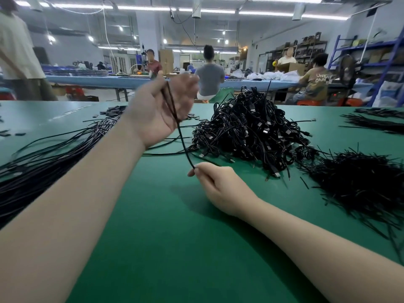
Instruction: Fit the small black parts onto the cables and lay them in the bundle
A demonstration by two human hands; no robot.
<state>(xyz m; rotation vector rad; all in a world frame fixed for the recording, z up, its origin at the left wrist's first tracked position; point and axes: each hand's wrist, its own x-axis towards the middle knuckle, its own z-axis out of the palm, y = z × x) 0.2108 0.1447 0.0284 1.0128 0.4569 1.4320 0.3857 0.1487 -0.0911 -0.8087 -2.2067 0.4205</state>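
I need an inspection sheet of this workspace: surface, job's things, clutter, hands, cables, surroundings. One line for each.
Surface: green mat on the table.
Job's things: small black parts lie scattered at the far left.
Clutter: heap of short black strips at the right.
Hands: left hand raised, blurred, holding the cable; right hand pinches its lower end.
Cables: tangled pile at centre; straightened bundle at left.
Surroundings: other workers at a blue bench; shelving at right.
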